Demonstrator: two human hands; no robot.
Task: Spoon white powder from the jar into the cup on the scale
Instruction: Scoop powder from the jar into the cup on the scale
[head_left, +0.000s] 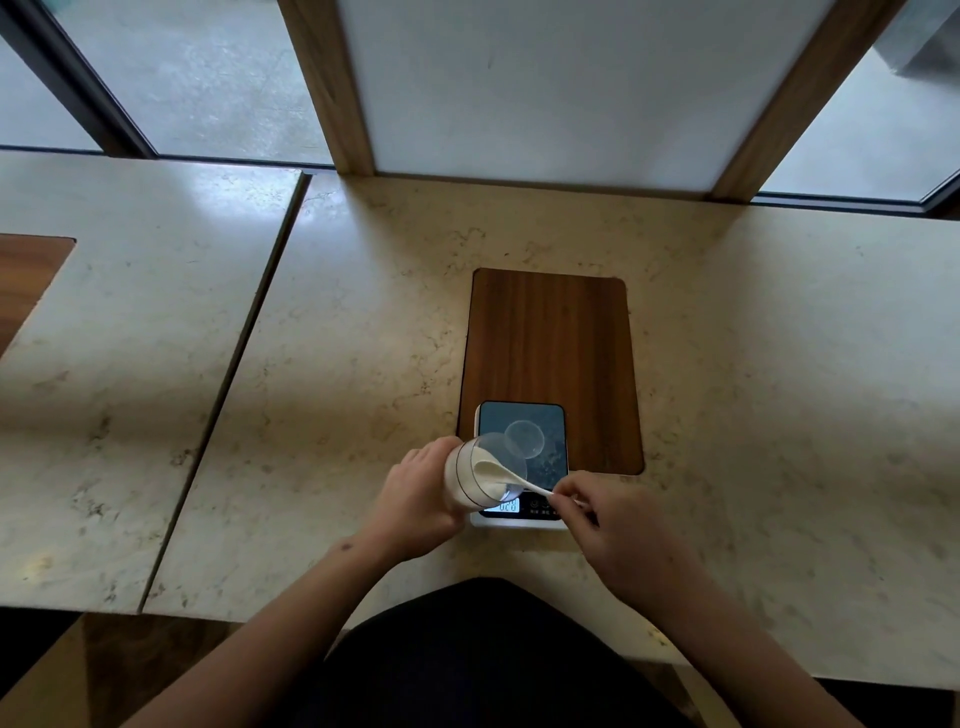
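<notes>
Black fabric of the person's clothing (467, 654) fills the near edge of the view, with two bare forearms reaching forward over a pale, veined marble-patterned countertop (322, 364). A clear glass jar holding white powder (480, 475) is gripped by the left hand (421, 493), whose fingers are wrapped closed around its base; the jar is tilted on its side, mouth directed to the right, and is held above the near left part of a white digital kitchen scale with a dark glass platform (540, 457). Powder is seen banked along the lower wall of the jar. A slim white spoon (537, 488) is pinched by its handle between the thumb and fingertips of the right hand (618, 530), which is closed on it; the bowl end is inserted into the jar mouth, in the powder. The scale's lit display (506, 505) is seen just below the jar, its digits too blurred to be read. A small transparent cup (524, 439) is seen upright on the platform, just beyond the jar mouth; whether it holds powder cannot be told. The scale is set on the near left corner of a dark rectangular wooden board (550, 338). Farther off, a frosted white panel framed in wood (545, 88) is seen, flanked by windows (208, 78).
</notes>
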